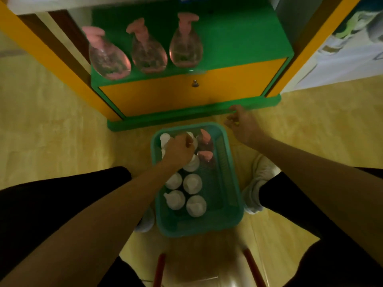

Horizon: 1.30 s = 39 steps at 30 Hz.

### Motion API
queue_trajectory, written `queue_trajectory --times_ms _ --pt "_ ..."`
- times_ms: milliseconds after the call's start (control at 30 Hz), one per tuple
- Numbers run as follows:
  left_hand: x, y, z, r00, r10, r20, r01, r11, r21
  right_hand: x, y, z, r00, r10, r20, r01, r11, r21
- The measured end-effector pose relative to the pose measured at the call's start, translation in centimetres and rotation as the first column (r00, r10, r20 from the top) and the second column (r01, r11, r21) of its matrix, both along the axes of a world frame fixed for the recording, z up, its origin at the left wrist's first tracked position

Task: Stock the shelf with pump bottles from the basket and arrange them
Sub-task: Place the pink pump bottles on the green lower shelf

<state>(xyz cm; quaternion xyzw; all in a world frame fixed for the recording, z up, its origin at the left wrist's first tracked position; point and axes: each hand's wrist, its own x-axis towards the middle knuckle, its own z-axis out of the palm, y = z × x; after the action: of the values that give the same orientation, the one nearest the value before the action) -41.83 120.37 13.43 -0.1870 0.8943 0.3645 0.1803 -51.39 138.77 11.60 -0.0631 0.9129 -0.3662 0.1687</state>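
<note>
A teal basket (228, 162) sits on the floor between my feet, holding several white-pump bottles (192, 183) and two pink-pump bottles (205, 137) at its far end. My left hand (179, 151) is down inside the basket, fingers closed around the top of a white-pump bottle. My right hand (241, 124) hovers above the basket's far right corner, fingers loosely apart and holding nothing. On the green shelf (238, 38) stand three clear bottles with pink pumps (186, 46) in a row along the left half.
Under the shelf is a yellow drawer front with a small knob (194, 83) and a green base ledge (186, 117). Yellow uprights frame the unit on both sides. The shelf's right half is bare green. Two red bars (159, 270) lie near my legs.
</note>
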Motion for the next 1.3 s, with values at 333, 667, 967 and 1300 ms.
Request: queue_trajectory --times_ms 333,667,967,1300 --pt "-2.1 2.0 -7.7 0.893 -0.45 -0.012 0.444 0.884 -0.147 0.5 -2.2 -8.1 0.965 -0.011 0.261 0.007 1.0 0.016" --pt "-4.7 3.9 -13.7 0.644 -0.707 0.291 0.745 0.493 -0.451 -0.6 -4.0 -13.6 0.94 0.026 0.341 -0.079 0.987 0.142" --pt "-4.7 3.5 -15.2 0.657 -0.734 0.172 0.651 0.437 -0.621 -1.4 -4.5 -13.7 0.945 0.133 0.299 -0.151 0.988 0.037" --pt "-5.2 5.1 -13.3 0.589 -0.747 0.31 0.739 0.341 -0.581 -1.2 -1.4 -10.0 0.969 0.02 0.248 0.018 0.988 -0.152"
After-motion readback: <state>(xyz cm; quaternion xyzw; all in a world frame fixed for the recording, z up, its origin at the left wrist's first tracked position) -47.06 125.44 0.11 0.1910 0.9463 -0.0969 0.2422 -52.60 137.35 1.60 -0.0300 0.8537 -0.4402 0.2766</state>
